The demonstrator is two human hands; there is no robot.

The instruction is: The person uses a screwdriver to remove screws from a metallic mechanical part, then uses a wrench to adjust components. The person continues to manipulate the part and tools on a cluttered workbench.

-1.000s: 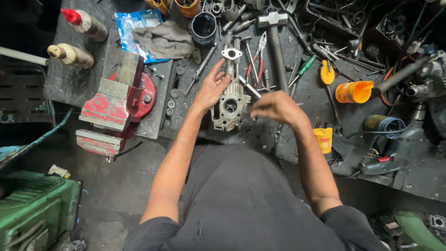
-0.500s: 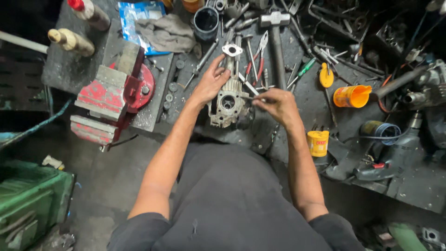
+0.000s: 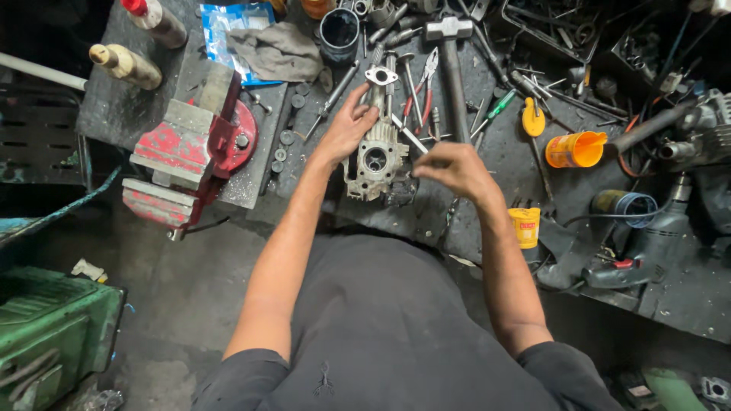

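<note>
A grey cast-metal engine part (image 3: 376, 161) with a round bore lies on the dark workbench in front of me. My left hand (image 3: 348, 128) rests on its upper left side, fingers curled over the casting. My right hand (image 3: 454, 169) hovers just right of the part, fingers pinched on a thin metal tool (image 3: 408, 138) whose tip points up-left along the casting. A small flat gasket-like plate (image 3: 381, 75) lies just beyond the part.
A red bench vise (image 3: 190, 148) sits at the left edge. Pliers (image 3: 424, 87), a hammer (image 3: 452, 68), screwdrivers, and sockets lie behind the part. An orange cup (image 3: 576, 148), a yellow tin (image 3: 525, 227) and a power drill (image 3: 647, 243) are at the right. Bottles (image 3: 126, 65) and a rag (image 3: 278, 49) lie far left.
My right hand has shifted slightly right and away from the casting with the thin tool. The left hand stays on the part. The view has moved a little.
</note>
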